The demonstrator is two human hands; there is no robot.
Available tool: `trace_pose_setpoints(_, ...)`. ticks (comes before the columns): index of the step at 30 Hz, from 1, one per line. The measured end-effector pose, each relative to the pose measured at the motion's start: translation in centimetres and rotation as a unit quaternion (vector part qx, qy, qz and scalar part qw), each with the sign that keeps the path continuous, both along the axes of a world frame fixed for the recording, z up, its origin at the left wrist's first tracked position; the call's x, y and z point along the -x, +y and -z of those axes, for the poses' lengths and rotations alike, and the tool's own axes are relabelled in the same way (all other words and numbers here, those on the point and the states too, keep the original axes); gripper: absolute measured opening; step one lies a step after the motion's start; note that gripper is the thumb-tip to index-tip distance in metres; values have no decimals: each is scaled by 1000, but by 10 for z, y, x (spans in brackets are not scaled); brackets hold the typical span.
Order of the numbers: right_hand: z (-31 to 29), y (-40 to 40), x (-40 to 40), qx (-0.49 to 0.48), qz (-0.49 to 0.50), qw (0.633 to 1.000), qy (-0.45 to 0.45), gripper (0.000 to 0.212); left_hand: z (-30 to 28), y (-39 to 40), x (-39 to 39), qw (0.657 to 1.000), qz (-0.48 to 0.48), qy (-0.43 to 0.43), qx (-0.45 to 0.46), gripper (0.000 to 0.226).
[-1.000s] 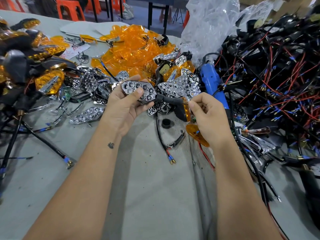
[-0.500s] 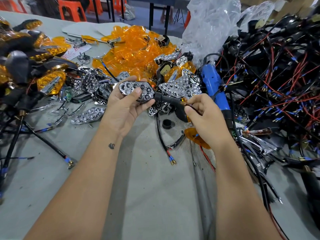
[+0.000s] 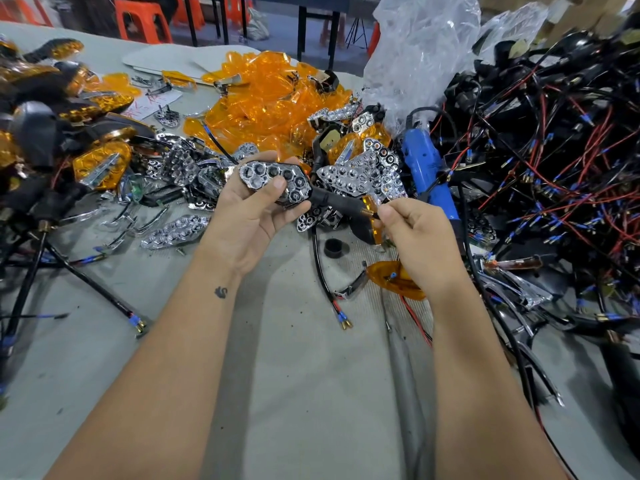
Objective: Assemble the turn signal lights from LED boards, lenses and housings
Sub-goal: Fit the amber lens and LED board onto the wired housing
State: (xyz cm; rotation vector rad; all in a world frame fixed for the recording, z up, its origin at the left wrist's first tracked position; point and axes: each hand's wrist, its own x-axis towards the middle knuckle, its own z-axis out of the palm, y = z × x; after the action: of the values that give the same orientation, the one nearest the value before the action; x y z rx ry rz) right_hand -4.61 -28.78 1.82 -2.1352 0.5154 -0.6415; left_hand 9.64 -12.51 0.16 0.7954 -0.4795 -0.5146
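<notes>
My left hand [image 3: 247, 220] grips a black housing with a chrome honeycomb reflector [image 3: 273, 181], thumb pressed on its face. The housing's black stalk [image 3: 337, 202] runs right toward my right hand [image 3: 417, 237], which pinches the threaded brass end of the stalk and its thin black wire. Behind the hands lie a heap of amber lenses [image 3: 273, 98] and a cluster of loose chrome reflectors [image 3: 363, 178]. An amber lens [image 3: 394, 278] lies on the table under my right wrist.
A tangle of black housings with red and black wires [image 3: 554, 168] fills the right side. A blue power screwdriver [image 3: 427, 168] lies beside it. Finished amber lights [image 3: 69, 133] pile up at left. A clear plastic bag [image 3: 422, 46] stands at the back, and a small black ring [image 3: 333, 248] on the table.
My right hand has slid along the stalk to its threaded end and now pinches it with fingertips. The left hand keeps the housing almost still.
</notes>
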Motion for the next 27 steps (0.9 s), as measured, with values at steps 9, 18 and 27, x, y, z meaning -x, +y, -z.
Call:
trace_pose_setpoints(9, 4, 0, -4, -50, -1, 999, -4, 17, -2, -2, 4, 1000, -25, -4, -15, 28)
trace_pose_setpoints(18, 3, -1, -1, 2, 4, 1000, -31, 22, 0, -3, 1, 999, -33, 10, -11, 32)
trace_pose_setpoints(27, 3, 0, -3, -7, 5, 1000, -9, 41, 3, 0, -2, 999, -25, -17, -28, 23)
